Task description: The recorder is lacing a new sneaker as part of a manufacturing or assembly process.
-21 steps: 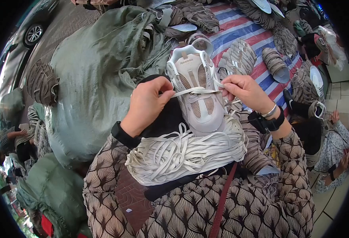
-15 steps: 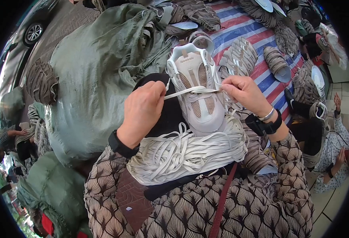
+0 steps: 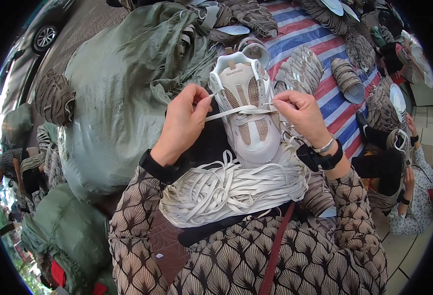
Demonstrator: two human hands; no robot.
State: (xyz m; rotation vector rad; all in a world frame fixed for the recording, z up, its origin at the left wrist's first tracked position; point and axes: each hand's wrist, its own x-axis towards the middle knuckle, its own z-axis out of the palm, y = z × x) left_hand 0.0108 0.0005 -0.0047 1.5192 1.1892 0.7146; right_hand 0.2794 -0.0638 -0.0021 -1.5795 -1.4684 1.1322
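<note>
Nearest, at the lower centre of the frame, is a lap in patterned cloth point(image 3: 260, 250), crossed by a red strap point(image 3: 276, 250). Just above it lies a bundle of white laces point(image 3: 233, 191), a loose supply.

At the centre stands the work, a pale beige and white shoe point(image 3: 252, 130), its toe pointing down the frame and touching the bundle. The left hand point(image 3: 184, 120), left of centre, is curled with thumb and forefinger pinched at a lace end near the shoe's upper left edge; a longer strand runs from the shoe into its grasp. The right hand point(image 3: 304, 115), right of centre, is also nearly closed, its fingertips pinching the other end beside the opposite edge.

The lacing looks barely begun: the white lace point(image 3: 248, 110) crosses low over the tongue, while the eyelets above that crossing seem bare and left to do. Whether either tip has entered a hole I cannot tell.

Farther off, a green sack point(image 3: 110, 113) fills the upper left. Nested brown uppers point(image 3: 347, 78) lie at the upper right on a striped sheet point(image 3: 302, 32). How many of those are laced is unclear.
</note>
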